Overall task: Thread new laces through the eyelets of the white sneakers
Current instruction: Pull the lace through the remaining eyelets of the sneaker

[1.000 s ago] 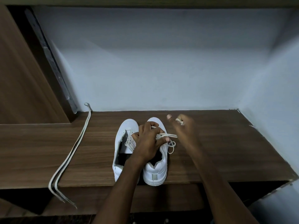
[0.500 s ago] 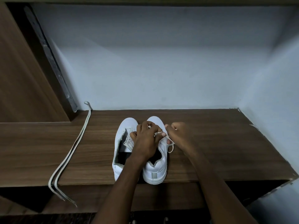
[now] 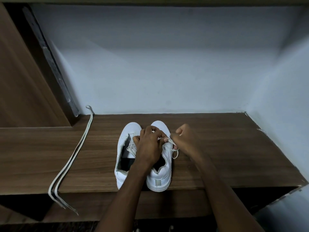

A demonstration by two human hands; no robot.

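Observation:
Two white sneakers stand side by side on the wooden shelf [image 3: 225, 153], toes pointing away from me. The left sneaker [image 3: 124, 148] is unlaced, its tongue showing. My left hand [image 3: 150, 144] covers the eyelet area of the right sneaker [image 3: 161, 176] and pinches a white lace [image 3: 174, 150] between thumb and fingers. My right hand [image 3: 185, 139] is curled just right of that shoe and grips the same lace, which loops down beside the shoe. The eyelets under my left hand are hidden.
A second white lace [image 3: 73, 158], folded double, lies along the left part of the shelf with its ends hanging over the front edge. A pale wall rises behind and to the right. A brown wooden panel [image 3: 21, 77] stands at the left.
My right hand came back from the right toward the right sneaker and curled tight on the lace. The left hand has stayed on the shoe's eyelet area.

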